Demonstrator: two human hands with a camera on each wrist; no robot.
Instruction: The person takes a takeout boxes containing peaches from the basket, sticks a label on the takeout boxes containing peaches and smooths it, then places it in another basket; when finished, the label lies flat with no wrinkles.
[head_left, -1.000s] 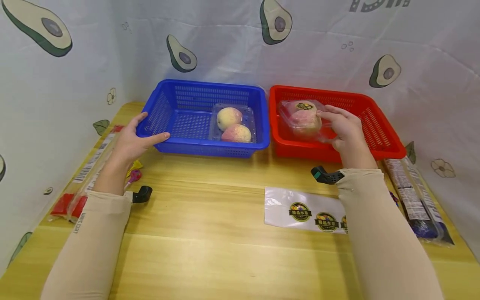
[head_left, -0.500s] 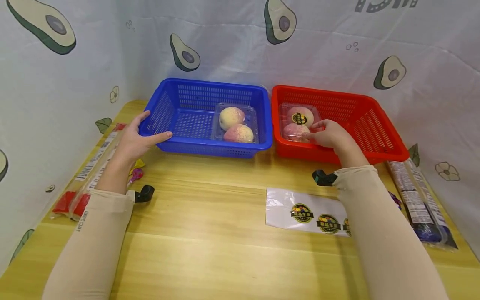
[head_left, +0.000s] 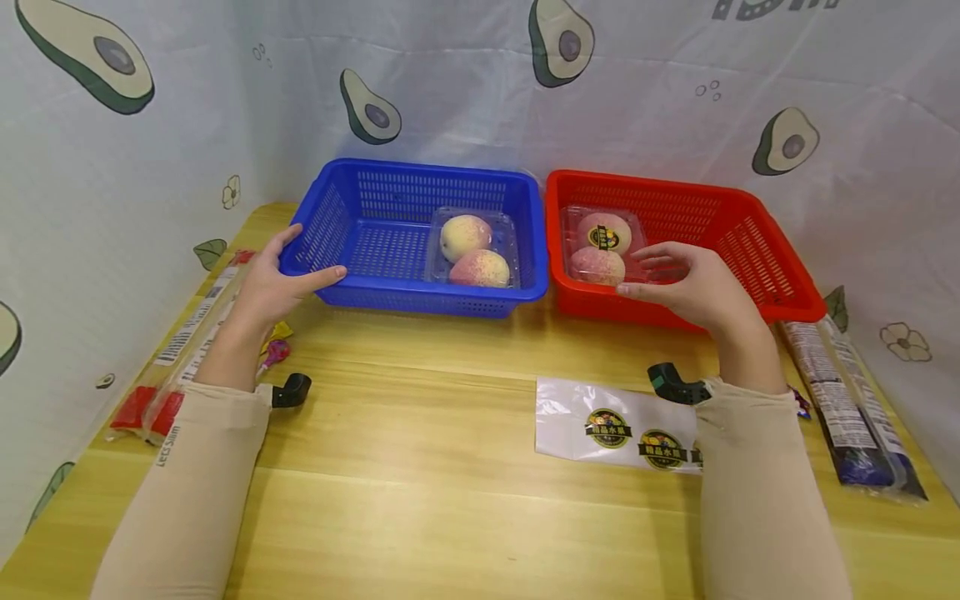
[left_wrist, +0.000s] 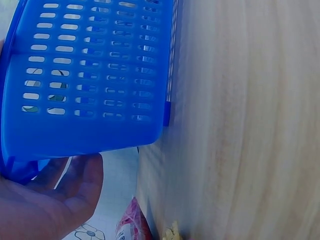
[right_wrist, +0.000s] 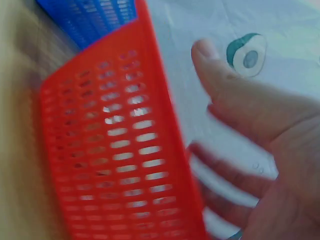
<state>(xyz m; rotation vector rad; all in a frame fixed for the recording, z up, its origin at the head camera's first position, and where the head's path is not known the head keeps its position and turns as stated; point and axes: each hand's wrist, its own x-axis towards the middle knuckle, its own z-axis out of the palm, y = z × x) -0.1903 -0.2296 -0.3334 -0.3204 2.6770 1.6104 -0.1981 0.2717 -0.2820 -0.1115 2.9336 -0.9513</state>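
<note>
My left hand (head_left: pixel 268 279) holds the front left corner of the blue basket (head_left: pixel 420 287), thumb on the front rim and fingers at the left side. In the left wrist view, those fingers (left_wrist: pixel 82 185) show beside the perforated wall. Inside the blue basket, at its right end, lies a clear box with two peaches (head_left: pixel 480 268). Above the front rim of the red basket (head_left: pixel 757 242) my right hand (head_left: pixel 697 283) hovers, fingers spread and holding nothing. Just left of it, a clear box with two peaches (head_left: pixel 597 267) sits in the red basket, one bearing a black-and-gold label.
A strip of round fruit stickers (head_left: pixel 573 425) lies on the wooden table (head_left: pixel 420 492). Long red-ended packages (head_left: pixel 161 408) lie at the left, with candies (head_left: pixel 276 352) beside them. Dark blue packages (head_left: pixel 855 425) lie at the right. An avocado-print curtain (head_left: pixel 465 100) stands behind the baskets.
My right hand lowered the peach box into the left end of the red basket, let go, and drew back right and toward me. The left hand stayed on the blue basket.
</note>
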